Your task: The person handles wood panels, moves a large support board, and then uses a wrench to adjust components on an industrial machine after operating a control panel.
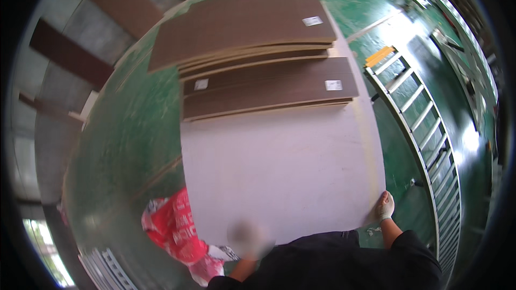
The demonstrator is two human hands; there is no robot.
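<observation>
A large pale board (278,165) lies flat in front of my body. My right hand (385,206), in a light work glove with bare fingertips, grips its near right edge. At the near left edge is my left hand (250,239), hidden by a round blur, so its fingers do not show. Across the far half of the board rest brown wood panels. Two or more narrow panels (270,86) with white labels are nearest me. Behind them is a stack of wider panels (246,24), the top one overhanging on the left.
A roller conveyor (419,121) with a yellow end piece (379,56) runs along the right. A red and white printed plastic bag (179,229) sits at the left on the green floor (133,145). Brown panels (72,54) lean against the left wall. Metal profiles (107,270) lie at lower left.
</observation>
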